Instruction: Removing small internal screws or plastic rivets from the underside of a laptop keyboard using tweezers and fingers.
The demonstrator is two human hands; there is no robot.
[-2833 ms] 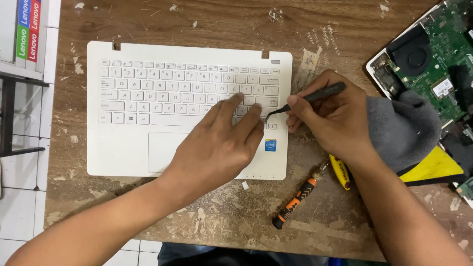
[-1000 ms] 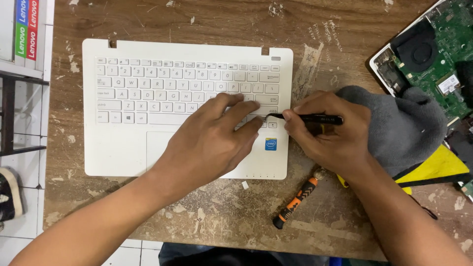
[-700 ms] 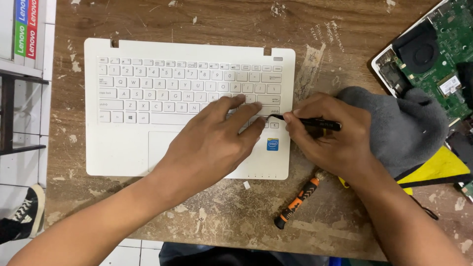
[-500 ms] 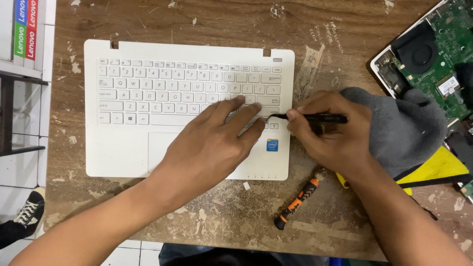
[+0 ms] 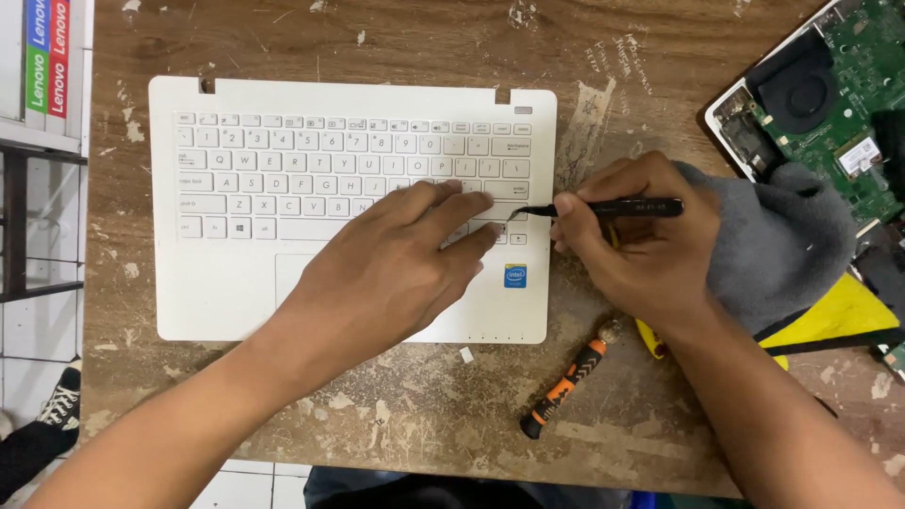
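A white laptop keyboard deck (image 5: pixel 217 292) lies flat on a worn wooden table (image 5: pixel 424 42). My left hand (image 5: pixel 396 269) rests palm down on its lower right keys, fingers spread and pressing near the arrow keys. My right hand (image 5: pixel 632 240) grips black tweezers (image 5: pixel 603 208) held level, their thin tip touching the keyboard at its right edge, just beside my left fingertips. A small white key cap (image 5: pixel 466 354) lies loose on the table below the deck.
An orange and black screwdriver (image 5: pixel 566 382) lies below my right hand. A grey cloth (image 5: pixel 782 245) and a yellow and black object (image 5: pixel 839 316) sit to the right. An opened laptop with a green circuit board (image 5: pixel 830 85) is at the top right. A shoe (image 5: pixel 52 419) shows on the floor.
The tweezers have dropped from a raised slant to level, with the tip at the keyboard's right edge. My left hand has stayed on the keys, shifting only slightly.
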